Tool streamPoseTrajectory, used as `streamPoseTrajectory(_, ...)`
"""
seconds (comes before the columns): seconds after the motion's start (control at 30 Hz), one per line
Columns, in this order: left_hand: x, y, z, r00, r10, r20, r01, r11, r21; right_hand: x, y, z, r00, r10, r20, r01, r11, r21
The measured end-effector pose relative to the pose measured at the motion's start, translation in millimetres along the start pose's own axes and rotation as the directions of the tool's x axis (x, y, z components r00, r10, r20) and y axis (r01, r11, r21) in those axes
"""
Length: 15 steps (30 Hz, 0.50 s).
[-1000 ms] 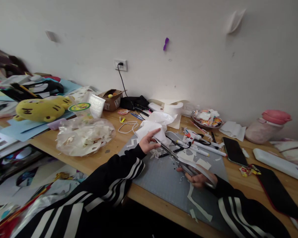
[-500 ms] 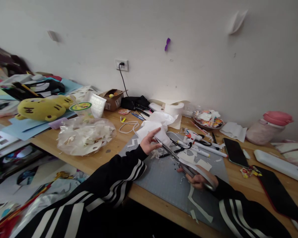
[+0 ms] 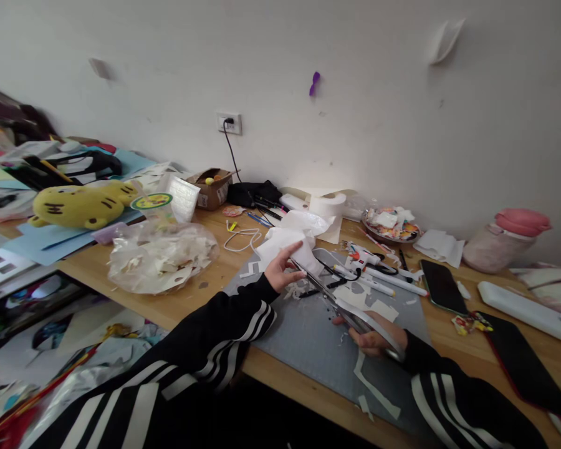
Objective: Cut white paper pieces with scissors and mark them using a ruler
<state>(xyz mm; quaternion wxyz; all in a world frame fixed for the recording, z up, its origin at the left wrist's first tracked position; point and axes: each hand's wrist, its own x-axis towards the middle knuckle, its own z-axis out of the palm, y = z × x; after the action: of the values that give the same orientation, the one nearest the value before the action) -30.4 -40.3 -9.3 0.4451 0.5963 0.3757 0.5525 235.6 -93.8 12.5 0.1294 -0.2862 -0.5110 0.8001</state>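
Over a grey cutting mat [image 3: 303, 349], my right hand [image 3: 378, 335] is closed round the handles of a pair of scissors [image 3: 327, 292]. The long blades point up and left to my left hand [image 3: 283, 269]. The left index finger reaches forward while the thumb and other fingers close by the blade tips; what they pinch is too small to make out. Just behind those fingers is crumpled white sheet material [image 3: 275, 240]. Paper scraps [image 3: 378, 390] lie on the mat, some below the scissors.
An orange and white glue gun [image 3: 362, 257], white pens [image 3: 378, 285] and black cords lie behind the scissors. Rightward are a phone [image 3: 443, 287], a black tablet-like slab [image 3: 528, 362] and a pink-lidded bottle [image 3: 500, 243]. A plastic bag of scraps [image 3: 163, 255] and yellow plush [image 3: 81, 204] are left.
My right hand and the scissor handles have shifted very slightly left. My left hand stays in nearly the same place.
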Motion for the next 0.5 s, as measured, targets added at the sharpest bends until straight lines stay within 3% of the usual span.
streamPoseTrajectory(0.5, 1, 6, 11.5, 0.998, -0.011, -0.066, 0.006, 0.997, -0.079, 0, 3, -3, 0.999, -0.019, 0.051, 0.015, 0.997, 0.073)
